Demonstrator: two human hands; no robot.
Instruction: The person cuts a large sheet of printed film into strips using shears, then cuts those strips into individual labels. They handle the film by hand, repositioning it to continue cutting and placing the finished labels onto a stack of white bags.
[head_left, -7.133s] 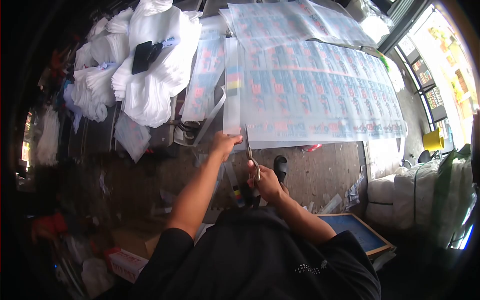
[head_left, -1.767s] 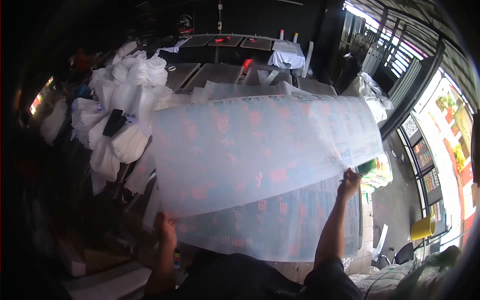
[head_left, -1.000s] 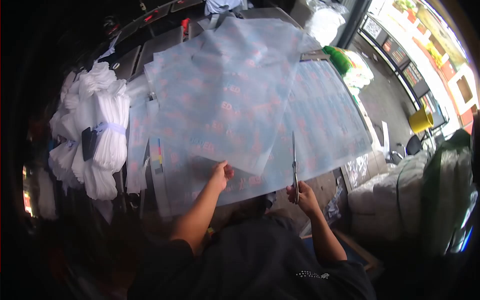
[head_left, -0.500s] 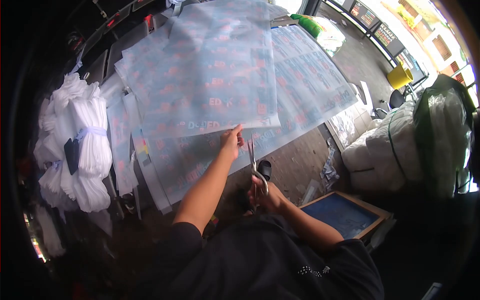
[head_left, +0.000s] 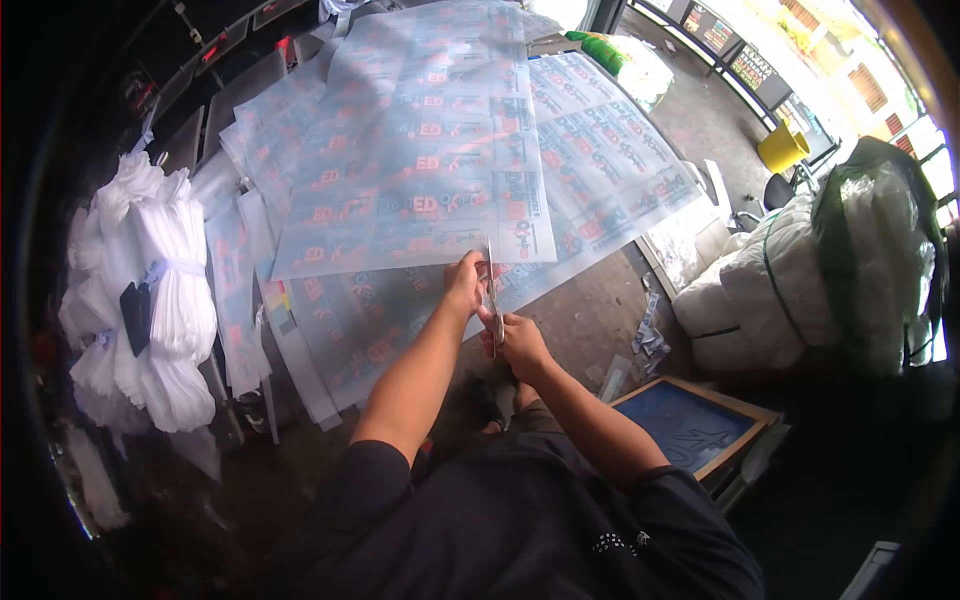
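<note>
A large translucent sheet point(head_left: 400, 170) printed with red and blue lettering lies on top of similar sheets. At its near edge my left hand point(head_left: 465, 283) is closed, pinching the sheet. Just to the right, my right hand point(head_left: 515, 342) is wrapped round the handles of metal scissors point(head_left: 492, 285). The scissor blades point away from me and reach across the sheet's near edge, close beside my left fingers. Another printed sheet point(head_left: 610, 160) extends out to the right beneath the top one.
Tied bundles of white fabric point(head_left: 175, 300) hang at the left. To the right stand a large wrapped white bale point(head_left: 765, 285) and a wood-framed screen point(head_left: 690, 425) with a dark blue surface. A yellow bucket point(head_left: 783, 147) is farther back. Scraps point(head_left: 650, 340) litter the floor.
My right hand has brought the scissors forward and left, onto the sheet's edge. The edge, folded up before, now lies flatter. My left hand keeps its pinch.
</note>
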